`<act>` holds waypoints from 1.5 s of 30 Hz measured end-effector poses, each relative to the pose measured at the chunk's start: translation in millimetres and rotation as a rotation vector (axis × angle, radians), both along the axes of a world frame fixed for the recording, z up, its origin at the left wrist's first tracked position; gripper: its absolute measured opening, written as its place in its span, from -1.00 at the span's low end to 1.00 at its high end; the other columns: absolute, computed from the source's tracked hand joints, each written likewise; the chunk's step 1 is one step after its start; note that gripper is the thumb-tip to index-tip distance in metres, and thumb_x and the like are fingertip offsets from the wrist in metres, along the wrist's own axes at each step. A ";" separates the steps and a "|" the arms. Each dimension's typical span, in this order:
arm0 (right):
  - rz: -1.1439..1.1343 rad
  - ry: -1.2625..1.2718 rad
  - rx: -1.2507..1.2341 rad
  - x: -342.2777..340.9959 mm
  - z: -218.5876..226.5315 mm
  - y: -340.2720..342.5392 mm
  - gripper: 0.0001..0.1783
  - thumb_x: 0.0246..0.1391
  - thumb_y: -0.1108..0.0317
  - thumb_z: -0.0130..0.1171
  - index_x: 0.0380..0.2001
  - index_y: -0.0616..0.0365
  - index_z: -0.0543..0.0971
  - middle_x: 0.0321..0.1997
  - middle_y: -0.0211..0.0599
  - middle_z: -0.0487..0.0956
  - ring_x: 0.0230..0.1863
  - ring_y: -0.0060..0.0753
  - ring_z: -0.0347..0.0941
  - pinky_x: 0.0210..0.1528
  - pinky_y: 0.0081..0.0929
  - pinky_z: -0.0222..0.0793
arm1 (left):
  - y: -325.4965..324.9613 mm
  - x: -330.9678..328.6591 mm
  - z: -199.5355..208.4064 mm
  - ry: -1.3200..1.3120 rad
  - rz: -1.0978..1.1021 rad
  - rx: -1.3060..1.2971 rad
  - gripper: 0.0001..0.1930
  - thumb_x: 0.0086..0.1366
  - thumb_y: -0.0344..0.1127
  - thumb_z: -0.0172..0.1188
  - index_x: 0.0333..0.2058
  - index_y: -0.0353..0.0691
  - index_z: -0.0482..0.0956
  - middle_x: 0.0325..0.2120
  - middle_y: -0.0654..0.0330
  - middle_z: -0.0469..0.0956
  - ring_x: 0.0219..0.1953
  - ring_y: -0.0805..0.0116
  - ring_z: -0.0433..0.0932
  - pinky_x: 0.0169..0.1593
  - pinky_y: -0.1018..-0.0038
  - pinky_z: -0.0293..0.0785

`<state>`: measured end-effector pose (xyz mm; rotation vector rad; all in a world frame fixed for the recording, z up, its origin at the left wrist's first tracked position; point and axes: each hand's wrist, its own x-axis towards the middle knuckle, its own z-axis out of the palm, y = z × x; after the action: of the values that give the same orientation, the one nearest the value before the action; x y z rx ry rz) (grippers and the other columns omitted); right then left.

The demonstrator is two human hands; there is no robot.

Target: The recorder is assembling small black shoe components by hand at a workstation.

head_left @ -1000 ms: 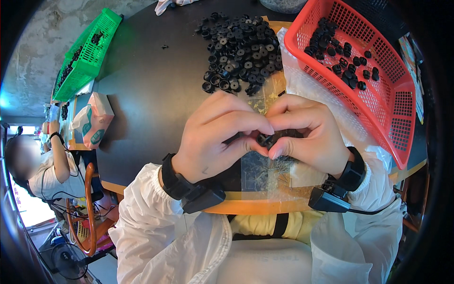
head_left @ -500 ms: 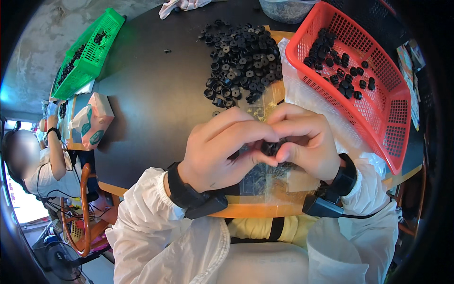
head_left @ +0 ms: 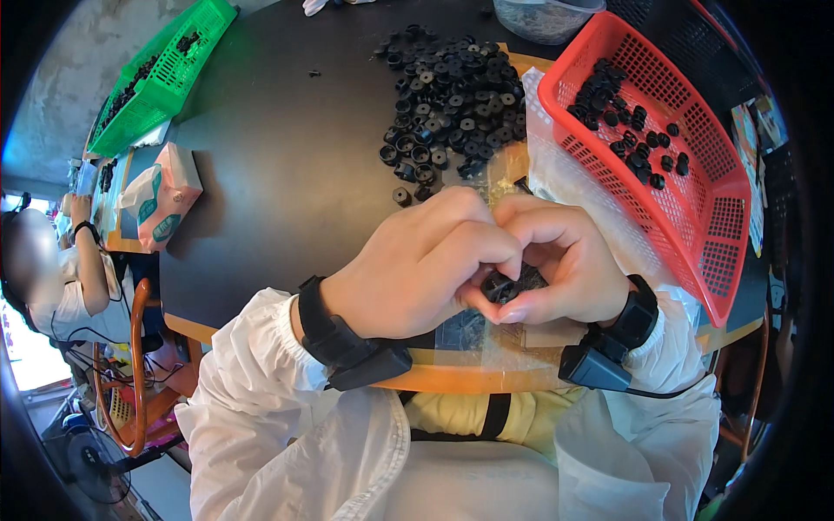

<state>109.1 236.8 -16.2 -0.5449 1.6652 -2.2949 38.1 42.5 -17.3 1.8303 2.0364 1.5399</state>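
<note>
Close to the table's near edge, my left hand and my right hand meet with fingers curled inward. Between their fingertips they pinch a small round black plastic part, partly covered by the fingers. Just beyond my hands lies a large heap of similar black cap-like parts, some hollow side up, others showing a central hole. A red plastic basket at the right holds more small black round pieces.
A green basket with black parts stands at the far left, near a tissue pack. Bubble wrap lies beside the red basket, and a clear tub sits at the back. Another person sits at the left.
My hands still hold the black part, and my left fingers have shifted and curled more over it. The whole view has moved slightly.
</note>
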 end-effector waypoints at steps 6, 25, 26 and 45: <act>-0.038 0.043 0.001 6.8 -1.6 -3.8 -0.68 -0.21 0.53 0.47 -0.49 0.14 0.45 -0.31 -0.43 0.45 -0.22 -0.57 0.43 -0.09 -0.56 0.35 | 7.7 7.7 8.8 0.193 0.023 0.011 -0.66 -0.13 -0.48 0.34 -0.31 -0.14 0.48 -0.46 0.25 0.37 -0.50 0.32 0.37 -0.44 0.47 0.34; -0.387 0.505 0.504 2.5 35.3 13.1 -0.58 -0.33 0.37 0.50 -0.27 0.14 0.67 -0.24 -0.32 0.56 -0.17 -0.35 0.47 -0.13 -0.47 0.37 | -6.1 -10.5 3.4 0.149 0.121 0.295 -0.46 0.00 -0.07 0.42 -0.05 -0.15 0.55 -0.32 0.21 0.42 -0.36 0.25 0.46 -0.30 0.40 0.43; -0.372 0.482 0.453 1.0 28.2 13.3 -0.58 -0.28 0.40 0.49 -0.24 0.15 0.64 -0.23 -0.32 0.56 -0.16 -0.37 0.46 -0.09 -0.49 0.37 | -5.2 -5.3 5.3 0.086 0.169 0.302 -0.49 -0.04 -0.17 0.47 -0.07 -0.11 0.58 -0.29 0.24 0.41 -0.35 0.30 0.45 -0.29 0.43 0.42; 0.024 0.362 0.374 6.9 -1.8 0.9 -0.72 -0.03 0.18 0.26 -0.46 0.17 0.47 -0.58 -0.36 0.34 -0.59 -0.36 0.28 -0.53 -0.49 0.16 | -9.0 -4.1 9.6 0.283 0.052 0.172 -0.65 -0.11 -0.25 0.44 -0.25 -0.03 0.72 -0.35 0.30 0.38 -0.33 0.36 0.41 -0.26 0.48 0.36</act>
<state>115.9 237.8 -18.0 -0.9218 2.1701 -1.8755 34.0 33.4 -7.7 2.1877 2.1387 1.5950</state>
